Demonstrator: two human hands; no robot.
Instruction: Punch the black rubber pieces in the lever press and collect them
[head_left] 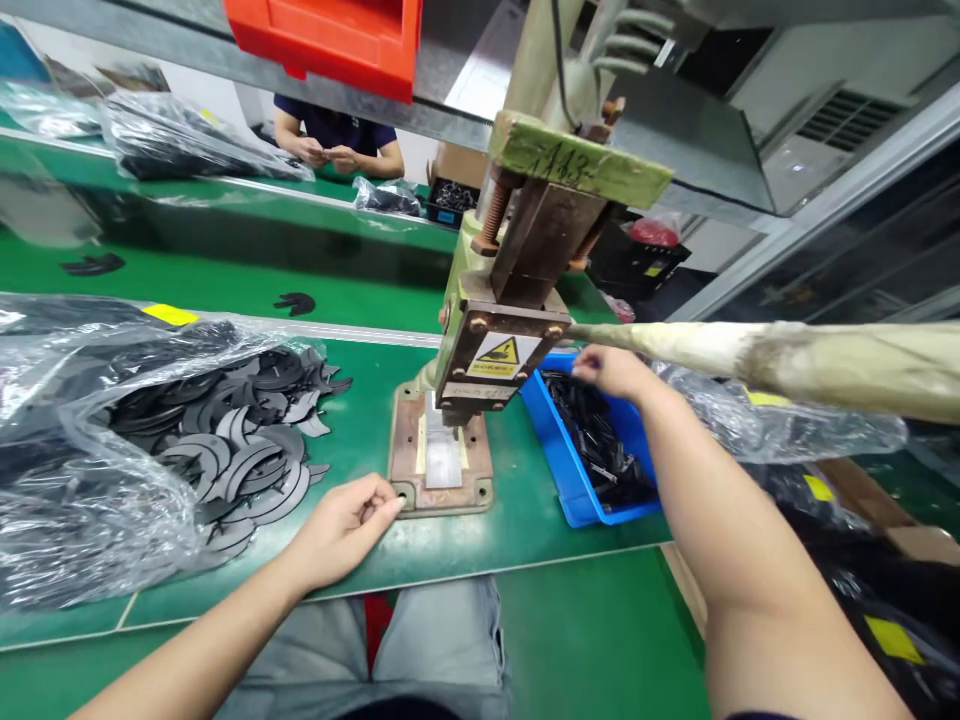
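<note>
My left hand (pixel 351 528) rests on the green bench with its fingers curled in, thumb and fingertips at the front left corner of the press base (pixel 450 500). Nothing shows in its fingers. Over the far end of a blue bin (pixel 571 508) is my right hand (pixel 611 370), its fingers drawn together beside the press head; whatever they hold is hidden. Long black plastic parts (pixel 600 440) fill the bin. Between my hands stands the green hand press (pixel 495 350), its ram above a metal plate (pixel 442 460) on the base.
Curved black pieces (pixel 255 460) spill from a clear plastic bag (pixel 97 480) at left. The press's long lever (pixel 787 360) reaches rightward above my right forearm. More bagged parts (pixel 787 415) lie right. A red bin (pixel 330 45) hangs overhead; a co-worker's hands (pixel 326 155) are opposite.
</note>
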